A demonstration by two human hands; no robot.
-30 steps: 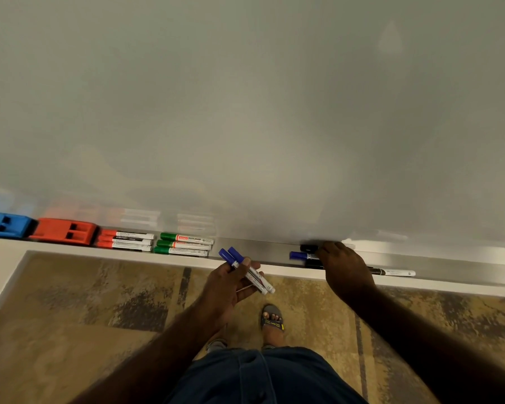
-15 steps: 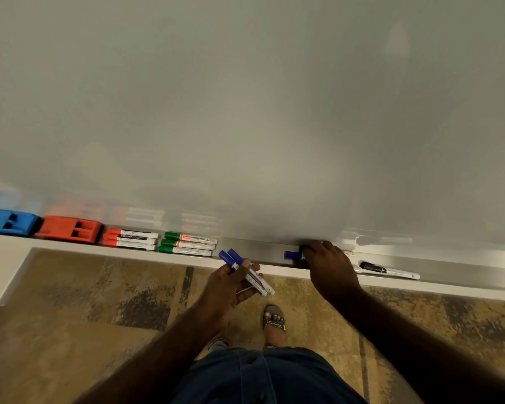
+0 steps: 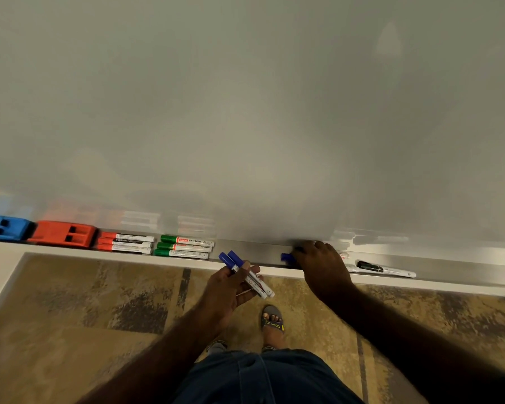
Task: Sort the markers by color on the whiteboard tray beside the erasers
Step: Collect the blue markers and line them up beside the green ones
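Head view: left hand point(image 3: 231, 290) grips 2 blue markers point(image 3: 247, 274); right hand point(image 3: 322, 265) curls over another blue marker point(image 3: 287, 257) on tray point(image 3: 251, 253). Likely light, stiff, slick plastic; pinch mid-barrel.

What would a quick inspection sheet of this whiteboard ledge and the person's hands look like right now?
Surface: metal whiteboard tray under a blank whiteboard.
Job's things: red markers beside the red eraser; green markers next to them; blue eraser far left; a blue marker and a black marker on the tray.
Clutter: nothing seen.
Hands: left hand holds two blue markers; right hand rests on the tray over the blue marker, its grip hidden.
Cables: nothing seen.
Surroundings: patterned carpet; sandalled foot.
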